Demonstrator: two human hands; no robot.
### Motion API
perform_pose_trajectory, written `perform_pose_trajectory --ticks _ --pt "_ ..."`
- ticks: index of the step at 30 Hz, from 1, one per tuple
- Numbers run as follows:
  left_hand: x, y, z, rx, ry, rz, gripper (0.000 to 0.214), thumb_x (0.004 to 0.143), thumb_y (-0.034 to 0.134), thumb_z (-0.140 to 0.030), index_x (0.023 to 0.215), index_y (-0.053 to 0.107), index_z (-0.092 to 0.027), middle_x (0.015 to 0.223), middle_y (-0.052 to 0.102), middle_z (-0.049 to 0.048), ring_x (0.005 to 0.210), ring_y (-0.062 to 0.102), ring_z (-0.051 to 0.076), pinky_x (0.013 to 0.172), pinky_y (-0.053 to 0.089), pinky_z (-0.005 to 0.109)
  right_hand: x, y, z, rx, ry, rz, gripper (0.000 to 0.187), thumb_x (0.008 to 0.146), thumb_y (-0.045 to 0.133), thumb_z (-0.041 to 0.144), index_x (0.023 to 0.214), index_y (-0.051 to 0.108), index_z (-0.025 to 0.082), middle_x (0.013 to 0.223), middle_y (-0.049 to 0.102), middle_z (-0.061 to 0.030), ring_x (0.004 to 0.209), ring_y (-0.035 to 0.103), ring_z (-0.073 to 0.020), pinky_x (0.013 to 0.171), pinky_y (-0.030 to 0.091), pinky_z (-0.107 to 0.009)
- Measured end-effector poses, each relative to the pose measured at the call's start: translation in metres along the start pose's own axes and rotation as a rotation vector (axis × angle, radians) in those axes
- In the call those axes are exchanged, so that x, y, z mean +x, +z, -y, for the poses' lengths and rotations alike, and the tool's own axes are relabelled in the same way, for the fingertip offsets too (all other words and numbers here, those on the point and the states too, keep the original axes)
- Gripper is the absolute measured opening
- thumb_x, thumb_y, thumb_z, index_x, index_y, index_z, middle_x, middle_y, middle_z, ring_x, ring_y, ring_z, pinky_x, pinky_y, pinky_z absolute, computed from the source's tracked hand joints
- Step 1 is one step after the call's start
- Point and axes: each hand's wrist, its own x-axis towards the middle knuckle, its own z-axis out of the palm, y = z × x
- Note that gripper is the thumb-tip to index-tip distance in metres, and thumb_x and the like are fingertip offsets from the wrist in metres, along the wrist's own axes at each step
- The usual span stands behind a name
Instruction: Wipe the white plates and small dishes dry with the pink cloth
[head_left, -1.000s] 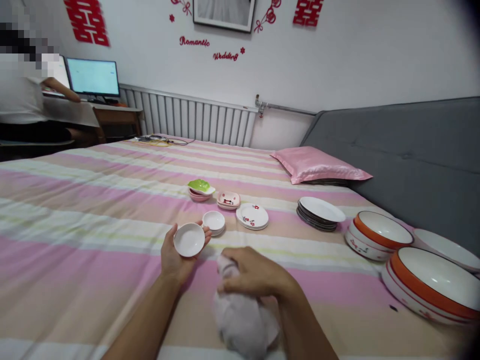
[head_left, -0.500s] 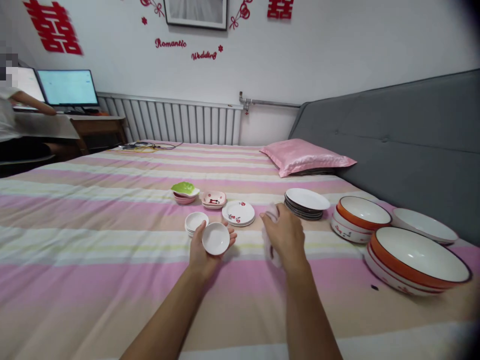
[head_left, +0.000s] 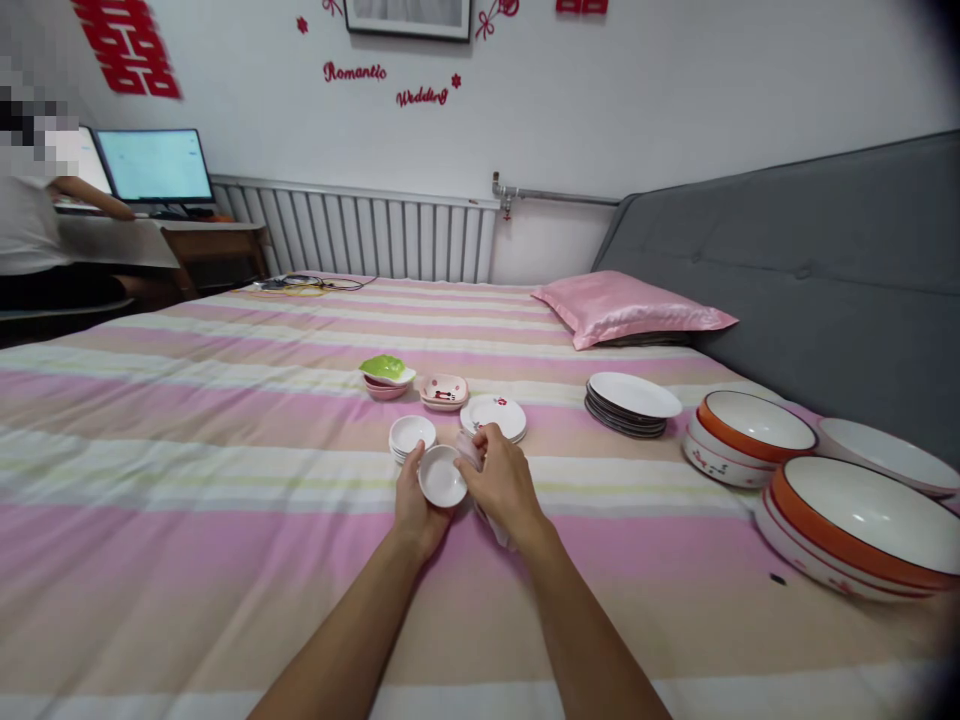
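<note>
My left hand [head_left: 420, 513] holds a small white bowl [head_left: 441, 477] tilted toward me, thumb along its left rim. A pale cloth [head_left: 495, 530] is gripped in my right hand [head_left: 500, 483], and its upper part touches the bowl's right rim. Just behind the left hand stands a stack of small white bowls [head_left: 412, 434]. Beyond my hands are white plates with red flowers [head_left: 493, 413], partly covered by the right hand, pink patterned dishes [head_left: 444, 390], and a green leaf-shaped dish [head_left: 386, 368] on top of pink dishes.
Right of my hands are stacked plates [head_left: 634, 396], orange-rimmed bowls [head_left: 757, 425], a larger orange-rimmed bowl [head_left: 862, 515] and a wide white bowl [head_left: 892, 450]. A pink pillow [head_left: 630, 305] lies by the grey headboard [head_left: 810, 230]. A person [head_left: 34, 220] sits at the desk on the left.
My right hand has moved left with the cloth, from apart to touching the small bowl. The left hand still holds the bowl. The whole view has shifted slightly.
</note>
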Motion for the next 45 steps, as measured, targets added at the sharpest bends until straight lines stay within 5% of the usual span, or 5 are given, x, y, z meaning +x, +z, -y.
perform_pose_trajectory --ticks 18,24,29,37,45 --pt "-0.001 0.000 0.005 0.073 -0.012 0.091 0.029 0.083 0.050 -0.038 0.081 0.064 -0.014 0.074 0.069 0.0028 0.072 0.064 0.016 0.071 0.049 0.025 -0.006 0.012 0.007 0.129 -0.276 0.045 0.020 0.079 0.048 0.015 0.087 0.066 0.020 0.092 0.068 -0.0021 0.086 0.059 -0.0150 0.078 0.039 -0.023" --pt "-0.004 -0.001 -0.005 0.139 -0.069 0.080 0.034 0.081 0.050 -0.040 0.077 0.065 -0.010 0.063 0.067 0.0047 0.059 0.062 0.017 0.062 0.048 0.027 -0.009 -0.001 0.012 0.251 -0.405 0.299 0.022 0.074 0.051 0.010 0.085 0.067 0.019 0.089 0.069 -0.0006 0.082 0.060 -0.0134 0.075 0.040 -0.022" --pt "-0.001 -0.008 -0.006 0.149 -0.081 0.026 0.038 0.076 0.054 -0.043 0.078 0.066 -0.007 0.056 0.064 0.0043 0.052 0.059 0.015 0.054 0.047 0.024 -0.016 -0.009 0.016 -0.019 -0.323 0.434 0.032 0.070 0.051 0.007 0.088 0.070 0.026 0.088 0.070 0.0000 0.081 0.061 -0.0160 0.068 0.039 -0.023" --pt "0.000 -0.008 -0.004 -0.025 -0.049 0.051 0.021 0.074 0.061 -0.033 0.067 0.059 -0.013 0.057 0.064 0.0006 0.051 0.059 0.012 0.050 0.047 0.021 -0.017 0.006 0.023 -0.332 -0.134 0.195 0.030 0.074 0.051 0.013 0.093 0.069 0.028 0.088 0.069 -0.0062 0.081 0.063 -0.0220 0.064 0.040 -0.028" --pt "-0.005 -0.001 -0.001 -0.131 -0.052 0.058 0.015 0.079 0.056 -0.025 0.075 0.062 -0.012 0.069 0.068 0.0030 0.064 0.064 0.013 0.063 0.052 0.022 -0.015 0.024 0.020 -0.081 -0.140 -0.054 0.025 0.080 0.048 0.017 0.096 0.066 0.023 0.094 0.068 -0.0024 0.087 0.061 -0.0165 0.077 0.041 -0.024"
